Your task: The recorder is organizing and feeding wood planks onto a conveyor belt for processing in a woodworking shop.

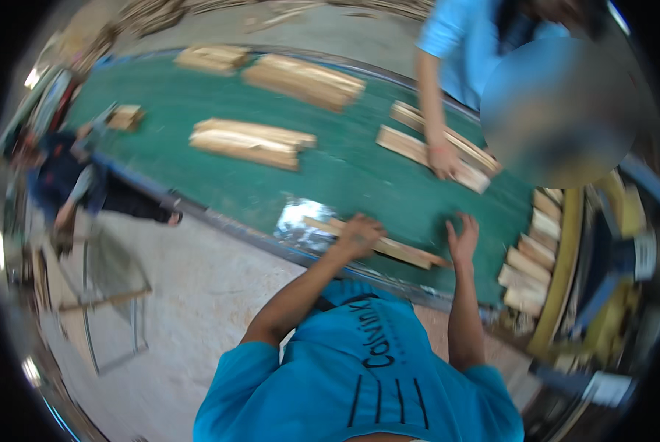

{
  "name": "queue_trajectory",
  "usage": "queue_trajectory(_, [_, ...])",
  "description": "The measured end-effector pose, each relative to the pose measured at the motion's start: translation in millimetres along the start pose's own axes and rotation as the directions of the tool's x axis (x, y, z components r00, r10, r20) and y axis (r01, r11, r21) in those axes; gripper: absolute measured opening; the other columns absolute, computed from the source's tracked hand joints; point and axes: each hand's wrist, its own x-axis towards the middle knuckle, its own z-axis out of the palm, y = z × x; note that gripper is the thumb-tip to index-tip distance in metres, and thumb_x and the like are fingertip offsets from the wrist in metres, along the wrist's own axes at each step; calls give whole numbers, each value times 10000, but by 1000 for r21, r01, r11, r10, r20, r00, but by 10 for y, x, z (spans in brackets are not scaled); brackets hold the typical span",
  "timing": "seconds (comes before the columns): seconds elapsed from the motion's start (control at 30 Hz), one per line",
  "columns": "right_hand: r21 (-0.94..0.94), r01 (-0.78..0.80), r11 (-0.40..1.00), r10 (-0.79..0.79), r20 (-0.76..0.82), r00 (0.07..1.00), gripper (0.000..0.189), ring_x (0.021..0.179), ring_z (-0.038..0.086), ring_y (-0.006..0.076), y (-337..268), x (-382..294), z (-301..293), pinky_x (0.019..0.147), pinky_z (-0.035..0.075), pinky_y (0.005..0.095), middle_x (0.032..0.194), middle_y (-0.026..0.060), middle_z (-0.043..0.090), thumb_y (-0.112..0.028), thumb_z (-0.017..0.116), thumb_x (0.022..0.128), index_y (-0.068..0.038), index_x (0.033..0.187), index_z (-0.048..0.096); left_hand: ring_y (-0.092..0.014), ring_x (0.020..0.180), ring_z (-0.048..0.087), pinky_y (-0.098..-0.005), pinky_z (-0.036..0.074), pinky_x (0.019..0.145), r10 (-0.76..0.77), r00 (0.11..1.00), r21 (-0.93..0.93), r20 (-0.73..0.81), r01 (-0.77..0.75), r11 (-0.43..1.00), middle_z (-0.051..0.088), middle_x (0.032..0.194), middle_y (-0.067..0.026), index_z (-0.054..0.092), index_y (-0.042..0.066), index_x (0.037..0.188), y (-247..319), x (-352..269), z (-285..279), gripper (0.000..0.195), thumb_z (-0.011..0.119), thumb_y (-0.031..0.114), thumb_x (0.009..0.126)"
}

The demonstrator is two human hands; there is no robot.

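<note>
Two narrow wooden strips lie side by side near the front edge of the green table. Over their middle, my left hand is curled with its fingers around them; blur hides the exact finger contact. My right hand is just past the strips' right end, above the tabletop. Its thumb and fingers are apart and it holds nothing.
Across the table, a co-worker's hand presses on a wooden board. Stacks of wood strips lie to the left. Several wood pieces line the right end beside a yellow curved rail. Another person is at the far left.
</note>
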Motion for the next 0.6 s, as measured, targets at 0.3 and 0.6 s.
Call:
queue_trajectory(0.3, [-98, -139, 985, 155, 175, 972, 698, 1310, 580, 397, 768, -60, -767, 1107, 494, 488, 1348, 170, 656, -185, 898, 753, -132, 1398, 636, -258, 1082, 681, -416, 420, 962, -79, 993, -228, -87, 57, 972, 727, 1075, -35, 748, 172, 1157, -22, 142, -608, 576, 960, 289, 635])
queue_trajectory(0.6, [-526, -204, 826, 418, 327, 848, 1109, 1391, 526, 329, 1438, -850, -1683, 1128, 459, 521, 1485, 85, 523, -181, 979, 574, -228, 1562, 479, -264, 1071, 685, -417, 435, 931, -109, 994, -175, -2, 107, 979, 738, 1100, -28, 747, 162, 1148, -66, 306, -518, 545, 947, 244, 647])
